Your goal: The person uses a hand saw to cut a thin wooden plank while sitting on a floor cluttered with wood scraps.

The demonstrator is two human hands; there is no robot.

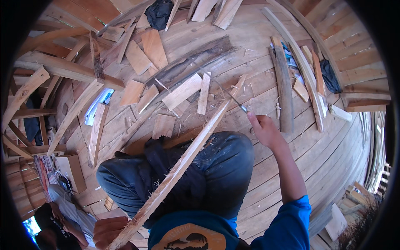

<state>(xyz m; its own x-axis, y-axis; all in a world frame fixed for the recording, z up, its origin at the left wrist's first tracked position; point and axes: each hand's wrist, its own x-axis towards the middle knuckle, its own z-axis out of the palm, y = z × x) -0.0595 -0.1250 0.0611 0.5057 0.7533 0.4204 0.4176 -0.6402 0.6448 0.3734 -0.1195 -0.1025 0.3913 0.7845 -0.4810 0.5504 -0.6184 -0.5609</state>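
A long, rough-edged strip of wood (pixel 180 168) slants across my lap, from the lower left up to the floor in front of my knees. Near its lower end, my left hand (pixel 109 230) is closed around it. My right hand (pixel 266 130) grips the handle of a long-bladed knife (pixel 228 95), mostly hidden in my fist. The thin, dark blade points up and to the left, close to the strip's far end. Whether blade and wood touch, I cannot tell. Shavings cling to the strip and to my dark trousers (pixel 227 160).
Several cut boards (pixel 181 91) and a bark-covered slab (pixel 196 58) lie ahead on the plank floor (pixel 287 166). Long poles (pixel 283 91) rest at the right. A wooden frame (pixel 62 68) stands at the left, with a cardboard box (pixel 71 173) and a seated person (pixel 68 204) below it.
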